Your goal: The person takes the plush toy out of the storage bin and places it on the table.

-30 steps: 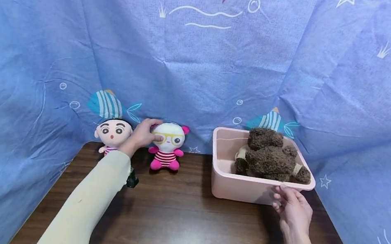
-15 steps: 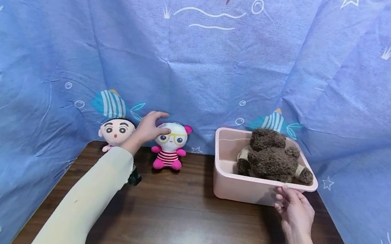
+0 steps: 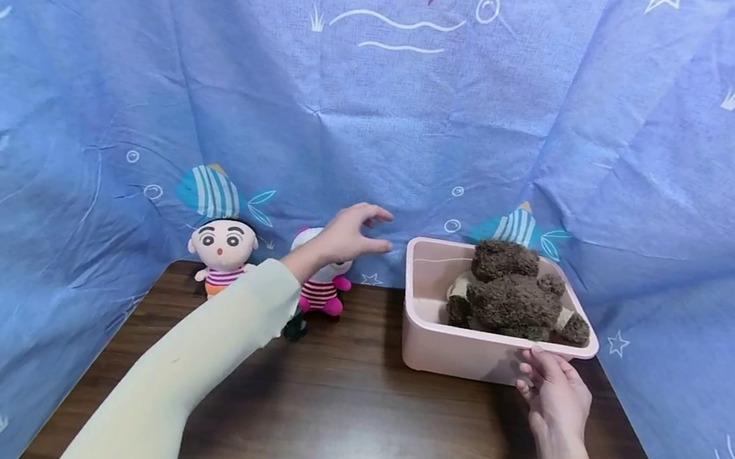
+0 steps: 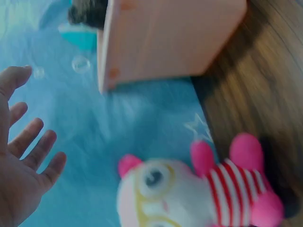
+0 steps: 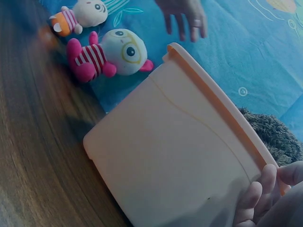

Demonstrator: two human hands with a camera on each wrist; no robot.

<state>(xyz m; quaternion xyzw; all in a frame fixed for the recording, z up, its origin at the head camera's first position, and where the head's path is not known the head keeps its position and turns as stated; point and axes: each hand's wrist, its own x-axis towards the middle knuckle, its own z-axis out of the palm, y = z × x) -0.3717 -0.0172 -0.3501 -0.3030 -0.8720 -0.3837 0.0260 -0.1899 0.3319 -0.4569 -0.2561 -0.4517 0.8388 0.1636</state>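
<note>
My left hand (image 3: 347, 234) hovers with spread fingers in front of the back cloth, between the pink panda plush and the bin, holding nothing. Its forearm covers part of the panda plush (image 3: 321, 300), which sits upright in a red-striped outfit; the left wrist view shows its yellow glasses. At the right, my right hand (image 3: 558, 401) pinches the front rim of a pale pink plastic bin (image 3: 456, 353); the right wrist view shows the thumb over the rim (image 5: 222, 106) and fingers curled below it. Inside the bin lies a shaggy dark brown plush toy (image 3: 516, 301).
A boy doll (image 3: 223, 244) with thick eyebrows and a striped top sits at the table's back left. The dark wooden table (image 3: 341, 414) is bordered by a blue patterned cloth (image 3: 355, 118) at the back and sides.
My left hand has left the panda plush's head and moved right toward the bin, with nothing in it. The panda stays in place. My right hand keeps its hold on the rim.
</note>
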